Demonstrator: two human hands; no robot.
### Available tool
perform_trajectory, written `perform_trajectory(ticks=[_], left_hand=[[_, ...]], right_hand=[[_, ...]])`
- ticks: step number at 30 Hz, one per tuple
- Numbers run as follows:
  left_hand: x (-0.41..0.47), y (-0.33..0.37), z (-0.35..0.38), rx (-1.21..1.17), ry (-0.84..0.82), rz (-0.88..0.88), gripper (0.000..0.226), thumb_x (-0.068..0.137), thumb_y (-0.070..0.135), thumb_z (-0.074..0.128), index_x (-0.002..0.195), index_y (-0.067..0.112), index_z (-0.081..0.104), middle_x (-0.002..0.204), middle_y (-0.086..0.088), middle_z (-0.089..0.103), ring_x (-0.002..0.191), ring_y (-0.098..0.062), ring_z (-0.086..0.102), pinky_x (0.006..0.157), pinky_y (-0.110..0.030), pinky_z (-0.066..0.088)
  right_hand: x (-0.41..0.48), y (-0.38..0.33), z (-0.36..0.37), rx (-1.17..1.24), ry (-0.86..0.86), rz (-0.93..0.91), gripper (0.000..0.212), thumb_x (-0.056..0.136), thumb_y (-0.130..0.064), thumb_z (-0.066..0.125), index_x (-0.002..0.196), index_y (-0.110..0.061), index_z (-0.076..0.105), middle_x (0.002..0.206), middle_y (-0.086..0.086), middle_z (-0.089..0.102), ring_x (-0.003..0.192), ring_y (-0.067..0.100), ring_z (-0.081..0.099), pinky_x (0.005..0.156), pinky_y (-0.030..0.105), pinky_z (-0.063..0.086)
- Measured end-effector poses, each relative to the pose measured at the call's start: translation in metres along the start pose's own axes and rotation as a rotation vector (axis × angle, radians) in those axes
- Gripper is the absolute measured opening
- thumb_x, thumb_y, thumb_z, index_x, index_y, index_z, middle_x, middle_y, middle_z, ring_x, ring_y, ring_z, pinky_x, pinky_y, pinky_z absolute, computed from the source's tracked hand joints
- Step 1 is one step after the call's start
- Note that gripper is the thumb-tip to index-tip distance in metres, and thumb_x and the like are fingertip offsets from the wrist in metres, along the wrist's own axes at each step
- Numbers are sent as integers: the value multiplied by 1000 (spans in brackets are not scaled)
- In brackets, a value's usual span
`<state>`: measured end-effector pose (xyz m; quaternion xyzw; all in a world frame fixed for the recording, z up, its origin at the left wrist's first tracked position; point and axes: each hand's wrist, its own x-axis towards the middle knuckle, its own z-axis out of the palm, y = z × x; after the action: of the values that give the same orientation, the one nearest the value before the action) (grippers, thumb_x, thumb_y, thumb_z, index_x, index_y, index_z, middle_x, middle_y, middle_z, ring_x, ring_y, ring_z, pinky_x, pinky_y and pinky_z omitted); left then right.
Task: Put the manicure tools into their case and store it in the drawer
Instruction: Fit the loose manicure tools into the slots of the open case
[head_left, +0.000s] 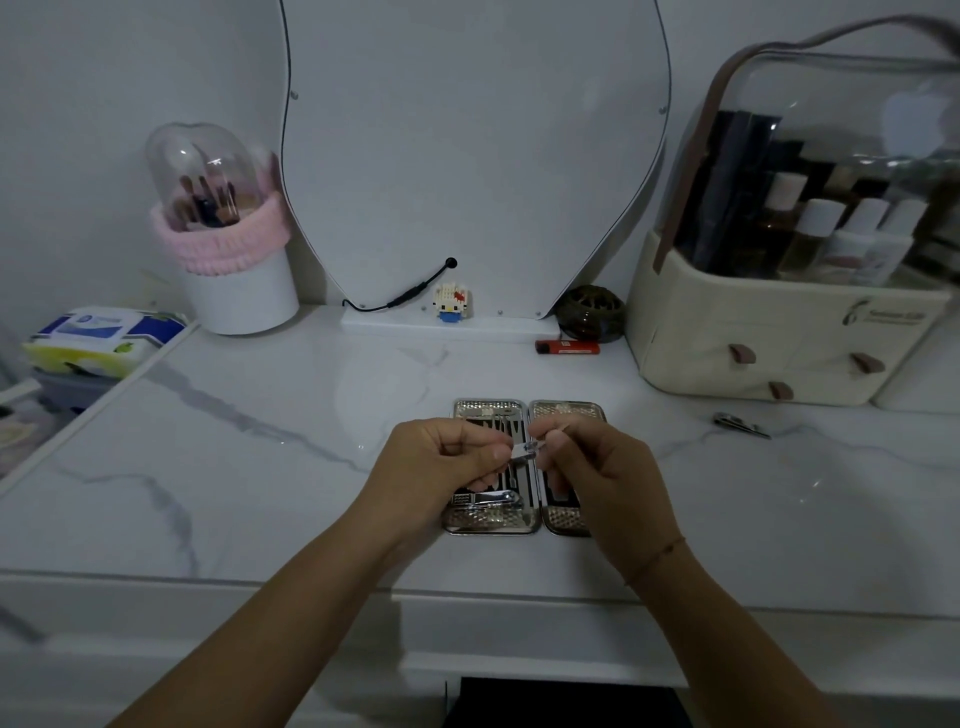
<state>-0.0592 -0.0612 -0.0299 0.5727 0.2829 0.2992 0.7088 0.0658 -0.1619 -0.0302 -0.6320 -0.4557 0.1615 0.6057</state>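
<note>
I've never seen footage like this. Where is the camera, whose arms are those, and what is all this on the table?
There is no machine here. A person wears one camera on the head, and it looks down at their own arms. The left hand and right hand together pinch a small metal tool above an open manicure case. The case lies flat on the marble table with other tools in it. A nail clipper lies apart to the right, near a cream organizer. Behind are a mirror, a lighter, a brush holder and a pack of wipes.
</note>
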Motion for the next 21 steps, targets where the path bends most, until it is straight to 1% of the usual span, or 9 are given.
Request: perform_trajectory(ticks=[4, 5, 7, 9, 10, 12, 14, 18, 21], left_hand=[[-2, 0, -6, 55, -86, -10, 9, 69, 6, 73, 78, 7, 75, 63, -9, 67, 57, -13, 56, 56, -22, 49], [-3, 0, -9, 60, -119, -20, 12, 66, 10, 74, 78, 8, 75, 66, -10, 68, 61, -16, 58, 60, -26, 51], [-4, -1, -16, 89, -159, -10, 19, 66, 18, 79, 83, 9, 76, 79, -17, 71, 76, -29, 65, 79, -43, 54], [-5, -3, -27, 249, -128, 68, 26, 68, 30, 79, 90, 16, 75, 91, -13, 73, 92, -36, 66, 92, -51, 50], [-4, -4, -33, 371, -96, 129, 24, 70, 33, 76, 91, 21, 75, 94, -5, 73, 94, -32, 66, 93, -49, 49], [-2, -8, -42, 557, -53, 232, 16, 74, 33, 75, 91, 30, 75, 101, 10, 70, 98, -15, 64, 95, -41, 48], [-1, -11, -46, 624, -79, 250, 22, 70, 37, 73, 92, 35, 74, 109, 19, 66, 107, -1, 58, 100, -33, 45], [3, -18, -47, 777, -171, 280, 36, 59, 51, 79, 93, 43, 71, 118, 31, 56, 117, 6, 48, 104, -25, 37], [5, -18, -48, 807, -195, 276, 41, 55, 50, 75, 95, 43, 70, 121, 32, 51, 120, 8, 44, 105, -22, 34]], right_hand=[[-1, -5, -8, 125, -144, 26, 20, 91, -1, 46, 87, -7, 64, 59, -3, 63, 49, 6, 51, 51, 16, 46], [-2, -5, -10, 120, -175, 15, 20, 91, -1, 45, 86, -7, 63, 60, -1, 62, 49, 8, 51, 51, 17, 46], [-7, -4, -16, 46, -217, -14, 21, 92, -3, 45, 84, -9, 63, 62, 0, 62, 50, 8, 50, 52, 19, 44], [-12, 1, -24, -92, -243, -24, 22, 93, -5, 46, 82, -16, 62, 64, -4, 61, 51, 6, 49, 53, 20, 44], [-13, 3, -28, -153, -255, -21, 22, 93, -8, 46, 81, -19, 62, 64, -6, 60, 52, 6, 49, 53, 20, 44], [-15, 5, -38, -221, -280, -17, 18, 89, -18, 47, 80, -24, 62, 65, -8, 59, 54, 5, 50, 55, 19, 44], [-16, 5, -46, -265, -307, -17, 17, 86, -23, 46, 79, -27, 62, 67, -8, 60, 56, 5, 51, 56, 17, 44], [-13, 0, -58, -360, -362, -2, 18, 89, -12, 55, 82, -25, 65, 68, -19, 63, 60, 2, 57, 58, 12, 45], [-9, -7, -59, -412, -414, 9, 17, 85, -10, 59, 83, -25, 66, 72, -27, 64, 66, -4, 60, 60, 8, 45]])
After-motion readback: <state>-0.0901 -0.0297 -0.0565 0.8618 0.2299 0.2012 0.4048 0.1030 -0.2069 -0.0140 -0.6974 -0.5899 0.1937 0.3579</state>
